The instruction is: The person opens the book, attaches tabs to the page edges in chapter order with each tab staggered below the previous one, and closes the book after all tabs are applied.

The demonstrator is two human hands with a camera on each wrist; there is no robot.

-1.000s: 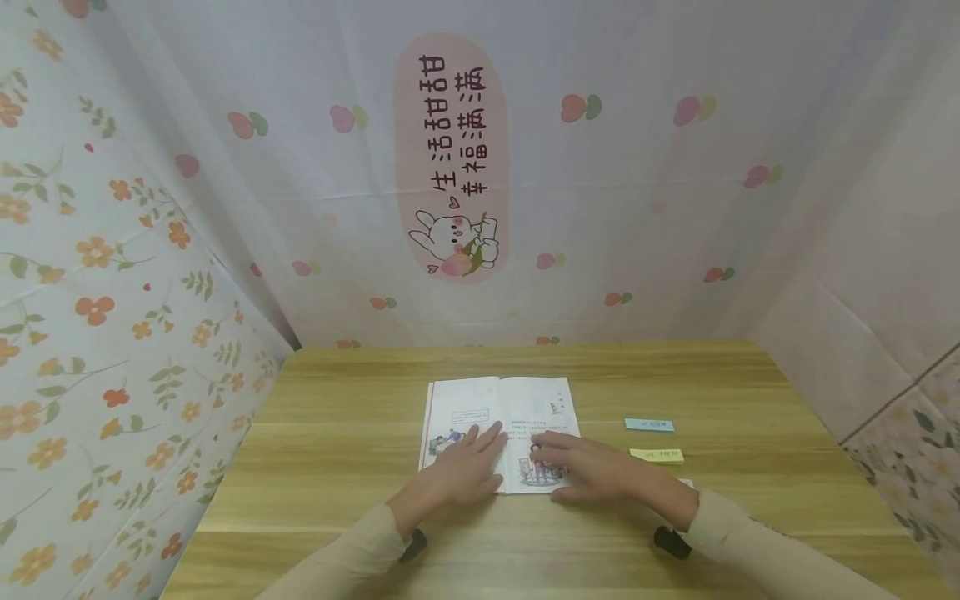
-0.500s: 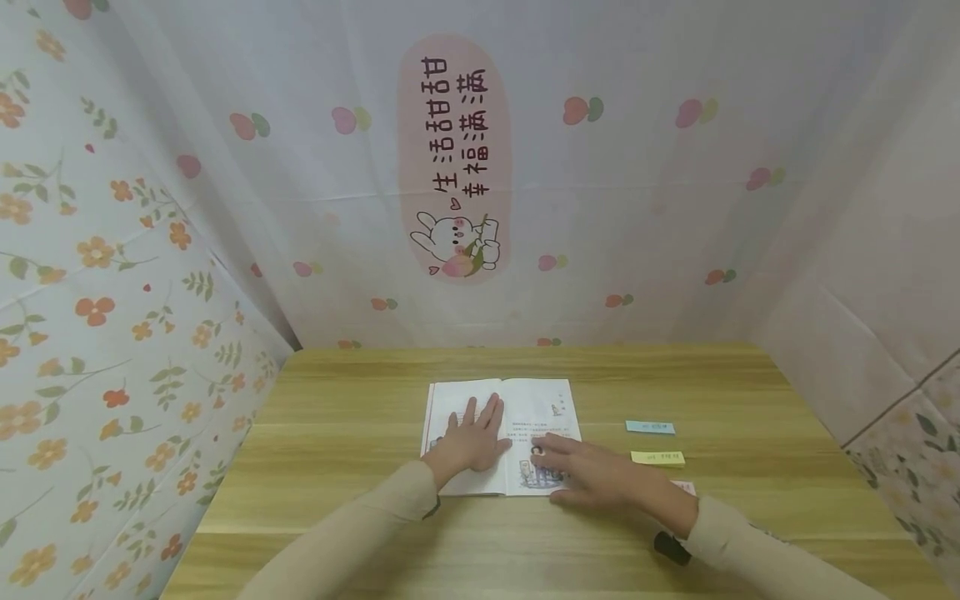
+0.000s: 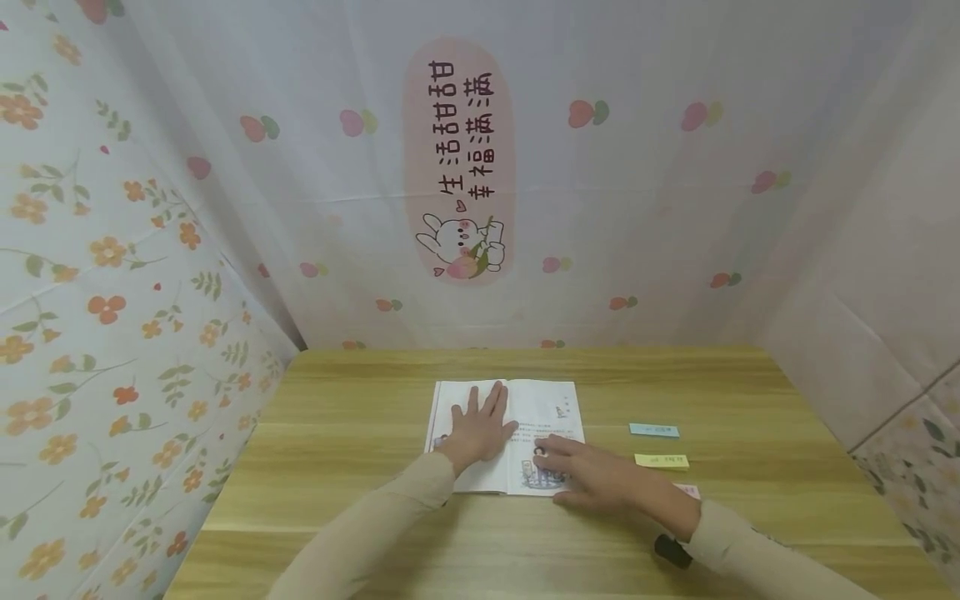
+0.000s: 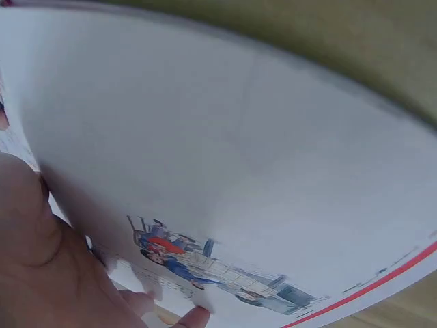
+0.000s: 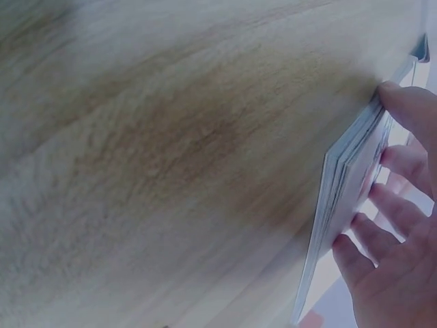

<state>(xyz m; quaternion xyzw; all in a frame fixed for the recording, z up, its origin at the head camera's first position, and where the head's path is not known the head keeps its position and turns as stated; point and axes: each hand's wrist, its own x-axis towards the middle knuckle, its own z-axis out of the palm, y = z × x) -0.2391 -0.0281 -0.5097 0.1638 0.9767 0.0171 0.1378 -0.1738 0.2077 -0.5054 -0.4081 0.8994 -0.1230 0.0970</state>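
An open picture book (image 3: 543,400) lies on the wooden table, with printed text and colour drawings on its pages. My left hand (image 3: 480,433) rests flat on the left page beside the spine, fingers straight and spread toward the book's far edge. In the left wrist view that page (image 4: 205,116) looks curved, and the left hand (image 4: 51,273) touches it near the fold. My right hand (image 3: 596,475) lies over the lower right page, partly covering a drawing. The right wrist view has its thumb (image 5: 399,102) at the book's edge and the other fingers on the page.
To the right of the book lie a blue paper strip (image 3: 654,430), a yellow strip (image 3: 662,462) and a pink one (image 3: 687,491), partly behind the right forearm. A small black object (image 3: 672,551) shows under the right cuff. Patterned cloth (image 3: 637,208) hangs behind the table (image 3: 337,417).
My left hand has moved from the lower left page up and forward along the spine, its fingers spreading flat. The right hand has stayed in place. The head view has shifted slightly.
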